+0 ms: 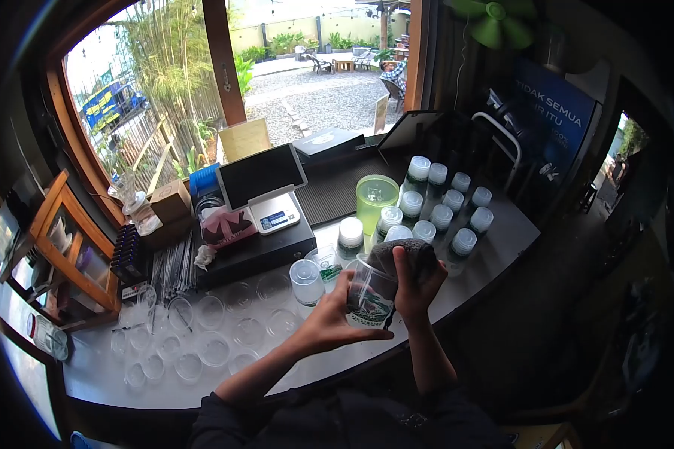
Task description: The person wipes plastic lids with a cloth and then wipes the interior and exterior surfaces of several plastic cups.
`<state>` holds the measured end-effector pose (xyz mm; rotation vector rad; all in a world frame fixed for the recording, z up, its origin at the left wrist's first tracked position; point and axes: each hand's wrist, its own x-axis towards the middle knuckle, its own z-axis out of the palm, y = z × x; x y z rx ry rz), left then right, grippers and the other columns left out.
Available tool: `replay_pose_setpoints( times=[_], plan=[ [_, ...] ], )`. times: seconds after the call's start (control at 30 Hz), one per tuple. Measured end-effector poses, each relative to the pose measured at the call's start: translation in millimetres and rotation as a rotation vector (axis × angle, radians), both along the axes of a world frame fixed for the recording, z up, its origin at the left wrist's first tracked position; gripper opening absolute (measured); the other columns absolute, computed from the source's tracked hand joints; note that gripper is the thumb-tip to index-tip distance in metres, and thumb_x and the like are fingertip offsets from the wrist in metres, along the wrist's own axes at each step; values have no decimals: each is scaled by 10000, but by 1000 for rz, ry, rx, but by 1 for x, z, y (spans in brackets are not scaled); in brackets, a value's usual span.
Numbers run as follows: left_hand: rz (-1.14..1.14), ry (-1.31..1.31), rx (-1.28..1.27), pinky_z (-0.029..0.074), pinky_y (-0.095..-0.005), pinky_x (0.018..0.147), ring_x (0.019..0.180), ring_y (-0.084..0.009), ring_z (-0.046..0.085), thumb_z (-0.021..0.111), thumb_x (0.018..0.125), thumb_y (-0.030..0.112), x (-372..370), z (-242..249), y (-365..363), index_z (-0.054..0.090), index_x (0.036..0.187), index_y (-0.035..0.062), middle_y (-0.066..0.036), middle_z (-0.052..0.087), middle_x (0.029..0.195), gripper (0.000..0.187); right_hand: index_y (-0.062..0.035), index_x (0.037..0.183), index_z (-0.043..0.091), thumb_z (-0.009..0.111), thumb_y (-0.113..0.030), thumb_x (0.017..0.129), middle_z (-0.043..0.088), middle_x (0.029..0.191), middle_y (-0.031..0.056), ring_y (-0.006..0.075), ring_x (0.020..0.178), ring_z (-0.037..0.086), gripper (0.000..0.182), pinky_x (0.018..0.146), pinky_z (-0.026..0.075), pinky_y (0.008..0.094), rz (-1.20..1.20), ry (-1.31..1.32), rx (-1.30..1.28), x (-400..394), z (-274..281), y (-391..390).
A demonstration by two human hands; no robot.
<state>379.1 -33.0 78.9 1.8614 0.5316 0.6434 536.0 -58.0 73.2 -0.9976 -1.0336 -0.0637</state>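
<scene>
My left hand (328,320) is wrapped round a clear plastic cup (370,305) with a green print, which it holds tilted above the counter. A dark cloth (389,257) is gripped in my right hand (414,290), its thumb pointing up. The cloth lies against the right side of the cup, close to the rim. Just beyond my left hand stand an upturned cup stack (306,282) and another printed cup (327,263). Several more upturned stacks, such as one stack (463,242), are grouped behind and right of my right hand.
Several clear round lids (213,349) cover the left of the counter (277,380). A green translucent container (376,200) stands behind the stacks. Farther back are a tablet (262,176) on a cash drawer (258,253), a tissue pack (227,227) and a black mat (337,188).
</scene>
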Motion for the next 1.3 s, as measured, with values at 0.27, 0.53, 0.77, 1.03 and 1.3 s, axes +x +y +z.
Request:
replay_pose_setpoints(
  times=[0.27, 0.53, 0.77, 1.03, 1.3],
  plan=[
    [-372, -52, -537, 491, -329, 821, 978, -210, 596, 844, 583, 219, -2, -24, 5, 402, 1207, 17, -123, 558, 1107, 791, 3, 785, 630, 726, -203, 821, 624, 657, 26, 61, 580, 562, 230, 560, 425, 241, 128, 132, 34, -11, 18, -29],
    [-1072, -663, -1232, 519, -385, 753, 898, -306, 598, 803, 633, 282, 15, -59, -16, 251, 1378, 84, -213, 501, 1085, 948, -65, 1105, 565, 585, -382, 912, 609, 1000, 45, 160, 911, 581, 372, 825, 451, 305, 888, 1140, 487, 15, -5, -30],
    [-382, -468, -990, 526, -438, 821, 895, -286, 623, 555, 815, 631, 3, -45, -12, 202, 1421, 56, -196, 517, 1146, 908, -33, 1388, 370, 420, -520, 930, 362, 1396, 199, 320, 1276, 388, 670, 1058, 292, 416, 237, 61, 14, -20, -36, -74],
    [-379, -274, -691, 231, -342, 1093, 1337, -226, 300, 465, 928, 465, -4, -29, -11, 157, 1455, 7, -159, 281, 1449, 763, 33, 955, 594, 663, -383, 821, 603, 830, 98, 191, 744, 590, 442, 702, 472, 300, 369, -23, 183, -4, -33, -55],
    [-253, -272, -634, 343, -329, 1028, 1266, -216, 397, 479, 921, 470, 0, -24, -27, 197, 1451, 44, -128, 372, 1385, 736, -10, 738, 557, 666, -188, 841, 560, 709, 11, 50, 680, 516, 233, 603, 394, 212, 299, 352, -85, -14, -3, -67]
  ],
)
